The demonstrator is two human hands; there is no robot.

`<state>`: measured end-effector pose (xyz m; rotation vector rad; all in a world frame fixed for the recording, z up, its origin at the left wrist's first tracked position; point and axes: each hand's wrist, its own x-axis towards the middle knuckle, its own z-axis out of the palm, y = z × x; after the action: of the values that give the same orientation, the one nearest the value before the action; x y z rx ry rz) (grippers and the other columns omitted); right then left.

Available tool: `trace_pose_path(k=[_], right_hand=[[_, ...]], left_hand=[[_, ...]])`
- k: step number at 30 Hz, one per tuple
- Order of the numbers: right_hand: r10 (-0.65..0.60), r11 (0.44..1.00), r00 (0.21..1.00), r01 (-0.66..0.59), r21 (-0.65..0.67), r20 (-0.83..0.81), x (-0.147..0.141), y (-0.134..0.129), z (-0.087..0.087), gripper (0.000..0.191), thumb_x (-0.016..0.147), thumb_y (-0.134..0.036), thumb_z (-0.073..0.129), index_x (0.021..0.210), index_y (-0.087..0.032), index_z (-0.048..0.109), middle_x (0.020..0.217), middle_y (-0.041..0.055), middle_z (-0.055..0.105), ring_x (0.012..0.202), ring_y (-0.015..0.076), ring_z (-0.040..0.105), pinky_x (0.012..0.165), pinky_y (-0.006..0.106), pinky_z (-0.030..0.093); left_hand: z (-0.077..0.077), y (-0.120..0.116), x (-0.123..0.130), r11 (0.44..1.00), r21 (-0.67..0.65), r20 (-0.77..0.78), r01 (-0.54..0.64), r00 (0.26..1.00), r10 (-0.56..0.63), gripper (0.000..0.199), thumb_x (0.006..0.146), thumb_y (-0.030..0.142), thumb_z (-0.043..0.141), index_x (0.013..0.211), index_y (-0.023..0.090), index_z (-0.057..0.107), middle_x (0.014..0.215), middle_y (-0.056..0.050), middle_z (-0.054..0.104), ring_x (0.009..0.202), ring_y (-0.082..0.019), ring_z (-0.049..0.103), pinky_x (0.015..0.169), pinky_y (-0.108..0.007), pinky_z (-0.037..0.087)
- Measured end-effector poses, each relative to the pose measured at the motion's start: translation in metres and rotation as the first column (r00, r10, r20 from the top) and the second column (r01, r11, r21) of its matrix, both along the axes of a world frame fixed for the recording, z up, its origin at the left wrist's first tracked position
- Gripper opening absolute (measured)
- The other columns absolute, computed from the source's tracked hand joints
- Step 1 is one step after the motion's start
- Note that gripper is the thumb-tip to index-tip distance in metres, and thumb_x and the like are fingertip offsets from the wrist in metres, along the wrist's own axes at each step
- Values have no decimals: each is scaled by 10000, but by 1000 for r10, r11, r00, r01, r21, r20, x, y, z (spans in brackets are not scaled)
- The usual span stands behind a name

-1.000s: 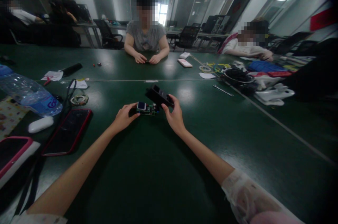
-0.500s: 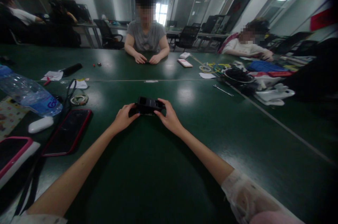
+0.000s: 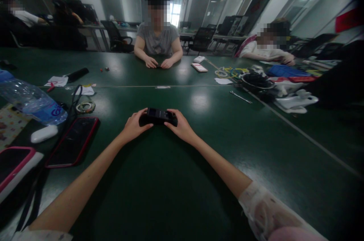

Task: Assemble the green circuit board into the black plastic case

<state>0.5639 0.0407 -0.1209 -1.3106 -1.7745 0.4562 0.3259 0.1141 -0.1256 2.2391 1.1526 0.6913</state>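
A small black box-like device (image 3: 158, 117) is held between my two hands over the middle of the dark green table (image 3: 159, 180). My left hand (image 3: 135, 126) grips its left end, thumb along the near side and fingers behind. On the right end, my right hand (image 3: 179, 125) has the same kind of grip, its thumb on the near face. The device's upper face shows a dark square on the left and faint small markings; its underside is hidden.
To the left lie a red-edged phone (image 3: 72, 141), a white case (image 3: 44, 134), a water bottle (image 3: 34, 100) and a bracelet (image 3: 85, 107). A wrench (image 3: 240, 97) and piled cables (image 3: 256, 80) lie right. A person (image 3: 158, 40) sits opposite.
The black device has tilted in my hands, so its face with faint markings shows differently and it sits slightly lower. Both hands still hold its ends.
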Motion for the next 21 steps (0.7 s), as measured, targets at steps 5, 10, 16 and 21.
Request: trace_pose_path(k=[5,10,16,21], right_hand=[[28,999,999,-27,-21,46,0,0,2,533,822,-256,640,1305,-262,414,1249,87,516,1155,250,516,979,484,449],[49,999,997,-49,-1,57,0,-2,8,478,797,-230,668,1225,-255,456,1213,78,524,1129,255,496,964,470,438],[110,994,993,-109,-28,34,1,-3,13,491,777,-221,688,1197,-270,438,1198,60,513,1147,250,469,971,457,422],[145,986,989,-145,-82,-10,1,-4,15,515,783,-278,688,1220,-286,415,1237,62,498,1173,255,468,989,472,413]], left_hand=[[5,-4,1,999,-34,-14,-19,1000,19,771,784,600,594,1417,245,336,1339,-149,506,1231,-321,477,1008,-525,370],[8,-5,2,998,-63,-6,-11,1000,11,656,875,612,437,1413,246,352,1325,-135,514,1242,-308,458,1002,-524,372],[5,-2,2,999,-37,-5,-1,1000,1,604,874,606,445,1378,275,410,1292,-113,536,1196,-294,488,987,-514,388],[9,-4,2,999,-51,-8,12,1000,-13,581,877,600,444,1368,290,425,1303,-100,532,1206,-292,476,980,-498,399]])
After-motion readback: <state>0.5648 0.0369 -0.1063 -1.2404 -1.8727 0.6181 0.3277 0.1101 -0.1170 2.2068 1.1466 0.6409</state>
